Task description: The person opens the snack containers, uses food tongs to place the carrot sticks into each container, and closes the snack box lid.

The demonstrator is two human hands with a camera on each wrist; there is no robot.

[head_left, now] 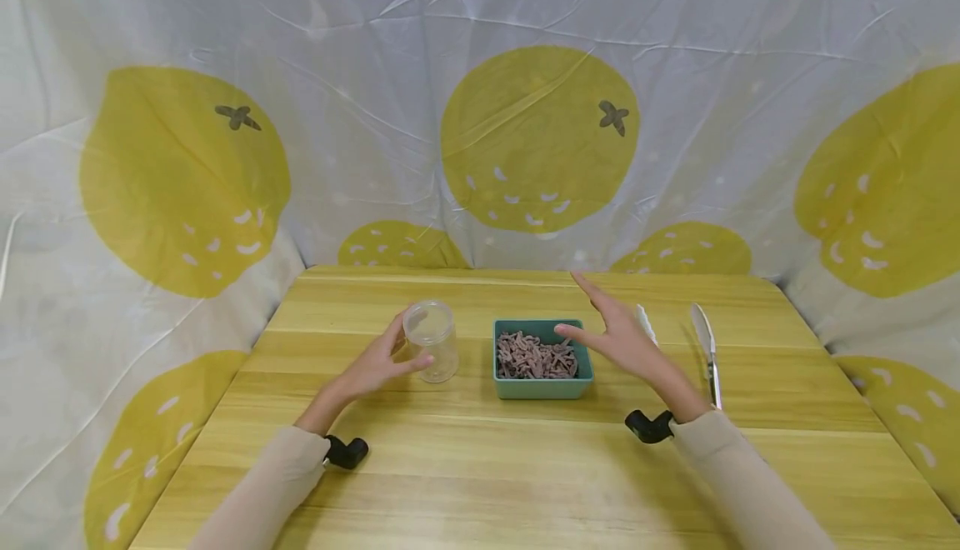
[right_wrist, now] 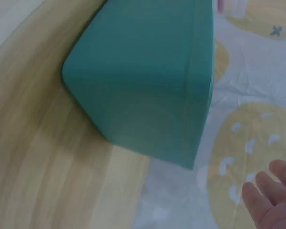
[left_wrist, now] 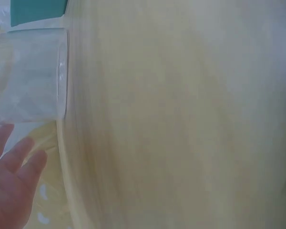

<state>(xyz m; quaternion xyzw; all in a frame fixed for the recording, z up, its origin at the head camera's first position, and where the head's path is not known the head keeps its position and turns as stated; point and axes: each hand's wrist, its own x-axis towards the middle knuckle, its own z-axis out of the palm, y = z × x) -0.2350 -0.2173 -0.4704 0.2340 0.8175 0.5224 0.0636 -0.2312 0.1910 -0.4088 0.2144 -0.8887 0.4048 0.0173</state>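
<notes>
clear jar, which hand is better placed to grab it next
Probably the left: the left hand is right beside the clear jar, spread open towards it. The right hand is farther away, over by the green box.

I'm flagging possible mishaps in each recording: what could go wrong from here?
The clear jar stands upright beside the left hand, so a nudge might tip it.

The green container is uncovered and holds many brown pieces; if the right hand catches its rim, some could spill.

The long utensil lies close to the right arm, which might knock it.
</notes>
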